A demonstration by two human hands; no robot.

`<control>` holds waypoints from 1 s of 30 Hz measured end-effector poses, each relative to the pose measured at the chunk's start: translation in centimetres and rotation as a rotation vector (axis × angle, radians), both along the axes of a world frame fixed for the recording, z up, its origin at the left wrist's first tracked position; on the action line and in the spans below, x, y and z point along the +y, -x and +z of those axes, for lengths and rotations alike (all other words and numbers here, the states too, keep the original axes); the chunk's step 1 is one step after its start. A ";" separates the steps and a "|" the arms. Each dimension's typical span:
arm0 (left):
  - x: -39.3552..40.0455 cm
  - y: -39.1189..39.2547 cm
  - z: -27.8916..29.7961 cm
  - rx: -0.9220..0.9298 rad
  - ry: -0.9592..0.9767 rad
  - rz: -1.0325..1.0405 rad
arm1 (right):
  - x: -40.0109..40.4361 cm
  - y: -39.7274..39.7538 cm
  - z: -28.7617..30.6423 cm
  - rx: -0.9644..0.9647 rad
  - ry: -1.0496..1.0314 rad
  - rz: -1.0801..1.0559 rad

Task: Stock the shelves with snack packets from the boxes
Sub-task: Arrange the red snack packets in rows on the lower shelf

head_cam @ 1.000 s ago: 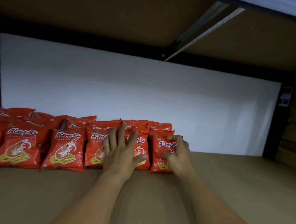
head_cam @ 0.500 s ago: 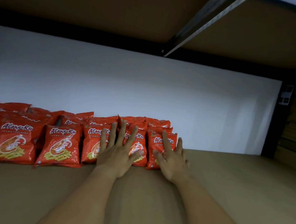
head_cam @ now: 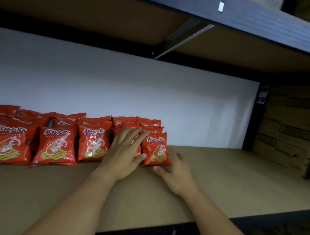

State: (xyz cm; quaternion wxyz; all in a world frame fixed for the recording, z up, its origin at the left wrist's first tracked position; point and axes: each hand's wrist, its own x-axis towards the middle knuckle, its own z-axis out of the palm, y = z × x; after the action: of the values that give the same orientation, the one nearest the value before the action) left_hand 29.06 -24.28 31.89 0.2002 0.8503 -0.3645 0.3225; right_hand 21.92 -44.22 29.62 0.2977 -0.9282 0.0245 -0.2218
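Glossy red foil snack packets (head_cam: 56, 143) are leaned in overlapping rows at the back-left of the pale wooden shelf board (head_cam: 231, 176), presumably so their printed fronts face outward. One packet is pressed flat under the spread fingers of the left hand (head_cam: 125, 153). The rightmost red packet (head_cam: 156, 150) is nudged at its lower right corner by the loosely spread right hand (head_cam: 177, 172), seemingly to square the row. Stacked brown cardboard boxes (head_cam: 294, 128) are seen beyond the shelf's right end.

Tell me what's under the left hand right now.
The left hand lies flat on a red snack packet in the front row. Its print is covered; more packets show behind it.
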 end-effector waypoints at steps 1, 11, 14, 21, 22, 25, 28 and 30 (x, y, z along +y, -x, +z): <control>-0.4 1.4 0.3 0.027 0.051 -0.055 | 0.0 1.3 0.1 -0.004 0.014 0.002; -4.2 15.4 -2.7 0.338 0.165 -0.292 | -2.6 16.4 -0.9 -0.109 0.095 -0.164; -5.1 19.3 -3.5 0.366 0.226 -0.412 | -3.4 21.0 -2.0 -0.173 0.123 -0.221; -8.1 23.2 -15.9 0.761 0.073 -0.533 | -4.9 28.1 -11.3 0.057 -0.080 -0.305; -8.4 23.2 -18.5 0.804 0.030 -0.508 | -5.0 28.9 -13.1 0.119 -0.111 -0.325; -8.6 23.5 -25.7 0.972 -0.156 -0.455 | -5.0 30.7 -18.1 0.408 -0.152 -0.333; -8.3 24.6 -30.9 1.045 -0.397 -0.430 | -4.9 32.3 -22.3 0.739 -0.073 -0.313; -8.3 25.5 -33.1 1.019 -0.463 -0.410 | -4.6 33.4 -24.6 0.831 -0.076 -0.318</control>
State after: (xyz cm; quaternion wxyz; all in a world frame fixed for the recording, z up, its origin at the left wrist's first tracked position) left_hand 3.51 -32.60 -1.17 0.2173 0.8318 -0.4402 -0.2591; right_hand -11.49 -48.77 5.06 0.2586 -0.9117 0.2924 0.1280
